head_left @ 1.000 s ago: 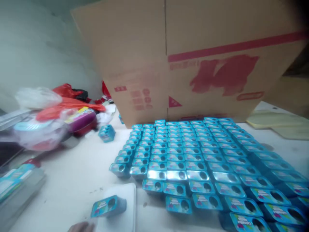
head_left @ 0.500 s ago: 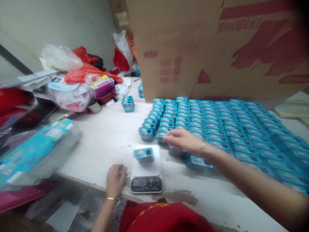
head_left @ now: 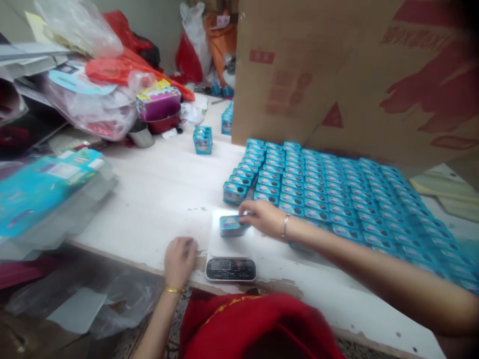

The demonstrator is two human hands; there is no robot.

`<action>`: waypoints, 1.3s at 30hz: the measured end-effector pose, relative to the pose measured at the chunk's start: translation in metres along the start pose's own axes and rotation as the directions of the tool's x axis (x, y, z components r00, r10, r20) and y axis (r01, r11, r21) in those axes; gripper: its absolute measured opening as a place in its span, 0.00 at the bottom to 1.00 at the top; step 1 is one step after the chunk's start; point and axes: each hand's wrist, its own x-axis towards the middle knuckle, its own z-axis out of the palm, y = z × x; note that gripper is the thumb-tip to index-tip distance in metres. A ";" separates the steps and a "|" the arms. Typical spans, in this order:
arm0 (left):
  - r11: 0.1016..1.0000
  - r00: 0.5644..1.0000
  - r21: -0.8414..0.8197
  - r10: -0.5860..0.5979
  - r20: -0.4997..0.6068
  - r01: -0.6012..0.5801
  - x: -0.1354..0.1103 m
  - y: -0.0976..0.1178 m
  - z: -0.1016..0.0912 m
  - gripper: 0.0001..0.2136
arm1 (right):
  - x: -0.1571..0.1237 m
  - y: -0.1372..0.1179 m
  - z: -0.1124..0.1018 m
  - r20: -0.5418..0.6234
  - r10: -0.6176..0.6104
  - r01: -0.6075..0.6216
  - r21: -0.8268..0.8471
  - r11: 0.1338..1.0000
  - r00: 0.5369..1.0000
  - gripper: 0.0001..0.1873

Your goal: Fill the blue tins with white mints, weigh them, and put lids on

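A white digital scale with a black display panel stands near the table's front edge. On its plate sits a small blue box with a dark round spot on top. The fingers of my right hand pinch the right end of this box and cover part of it. To the left of the scale, my left hand rests at the table edge, fingers loosely bent and apart, holding nothing. Rows of matching blue boxes fill the table on the right.
Behind the rows stands a large cardboard carton. A small group of blue boxes is further back. Flat blue packaging lies at the left, with plastic bags and a purple box piled behind.
My right hand has moved left from the front of the rows to the box on the scale and taken hold of it. My left hand stays by the scale. The view has shifted.
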 end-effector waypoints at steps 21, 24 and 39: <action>0.997 0.998 -0.043 -0.065 0.010 0.065 0.001 0.007 0.000 0.06 | -0.052 0.029 -0.006 0.153 0.341 -0.355 0.648 0.674 0.928 0.12; 0.997 0.998 -0.035 -0.064 0.012 0.064 0.001 0.006 0.000 0.07 | -0.041 0.016 -0.003 0.047 0.256 -0.238 0.562 0.792 0.965 0.11; 0.999 0.999 -0.026 -0.038 -0.004 0.038 0.002 0.005 0.000 0.06 | -0.016 0.019 0.014 -0.197 -0.143 0.161 0.078 0.984 0.970 0.11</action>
